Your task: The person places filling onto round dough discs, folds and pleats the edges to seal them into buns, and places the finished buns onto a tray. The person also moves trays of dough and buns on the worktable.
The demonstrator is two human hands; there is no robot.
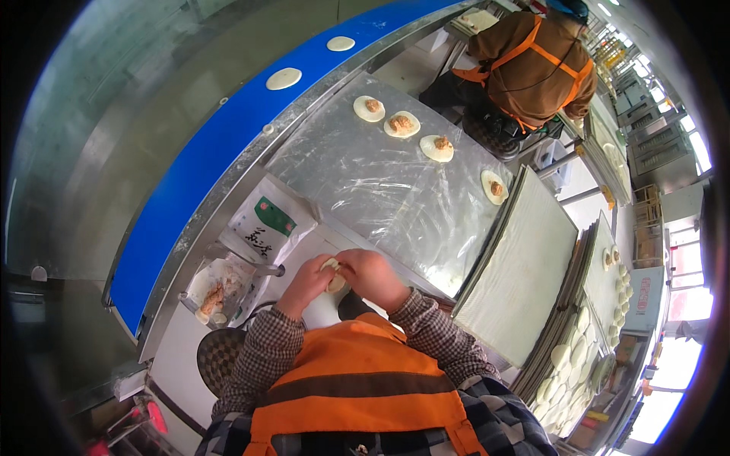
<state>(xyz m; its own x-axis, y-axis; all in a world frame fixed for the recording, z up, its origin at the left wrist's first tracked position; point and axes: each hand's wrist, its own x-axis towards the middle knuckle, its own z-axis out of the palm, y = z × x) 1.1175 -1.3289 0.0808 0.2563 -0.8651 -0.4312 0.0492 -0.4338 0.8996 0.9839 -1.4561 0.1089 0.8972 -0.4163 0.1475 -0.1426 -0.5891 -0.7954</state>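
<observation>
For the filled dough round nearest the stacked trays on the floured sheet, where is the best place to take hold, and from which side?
Probably by the bare rim of the filled dough round, fingers sliding under from the open sheet side on its left. It lies flat with filling heaped in the middle, so a grip from above would squash it, and the stacked trays crowd its right edge.

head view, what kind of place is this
Most likely a food factory line making dumplings by hand. A blue conveyor belt carries dough rounds, filled wrappers lie on the floured table, and both hands, left hand and right hand, pinch a dumpling.
</observation>
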